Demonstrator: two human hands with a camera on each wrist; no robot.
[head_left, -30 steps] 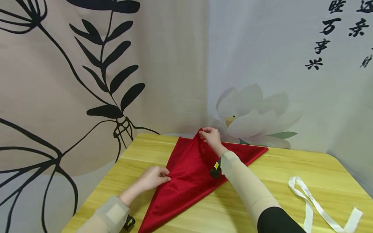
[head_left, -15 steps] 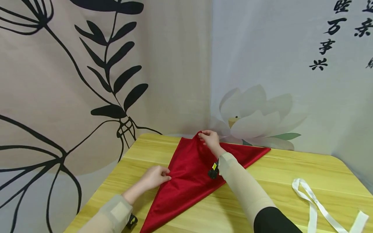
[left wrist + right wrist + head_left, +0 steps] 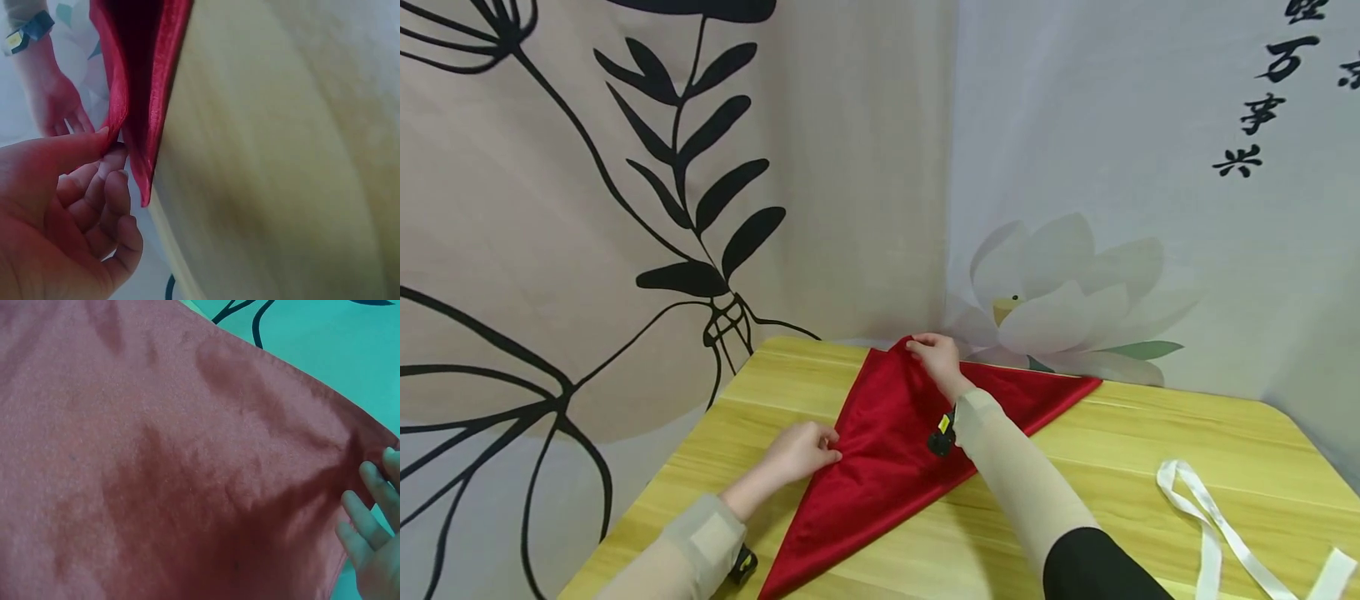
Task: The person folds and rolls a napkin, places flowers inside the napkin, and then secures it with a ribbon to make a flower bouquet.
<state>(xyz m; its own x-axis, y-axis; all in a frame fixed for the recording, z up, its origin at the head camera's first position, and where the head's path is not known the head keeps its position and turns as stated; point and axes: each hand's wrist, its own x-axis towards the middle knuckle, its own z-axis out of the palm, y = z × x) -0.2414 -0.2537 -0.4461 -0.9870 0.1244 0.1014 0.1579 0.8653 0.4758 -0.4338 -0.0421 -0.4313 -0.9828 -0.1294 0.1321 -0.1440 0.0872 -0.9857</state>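
Note:
A shiny red cloth [image 3: 880, 500], folded into a rough triangle, lies across the wooden table. At its far end my right hand [image 3: 938, 360] pinches a raised corner of the upper layer between thumb and fingertips, just right of the lower layer's back-left corner. My left hand [image 3: 801, 450] pinches the cloth's left edge about halfway along. The left wrist view shows thumb and index of the left hand [image 3: 75, 206] on the upper layer's hem, with a gap between the two layers. In the right wrist view, part of the right hand [image 3: 375, 550] reaches in at the right edge.
A white ribbon [image 3: 1332, 575] lies loosely looped at the right of the table [image 3: 1150, 433]. Close behind the table's far edge hangs a printed curtain [image 3: 865, 208] with black plants, a pale lotus and black characters.
My right hand has drawn the raised corner slightly left, nearer the lower layer's back-left corner. The left hand keeps its place on the edge. The head view has shifted a little.

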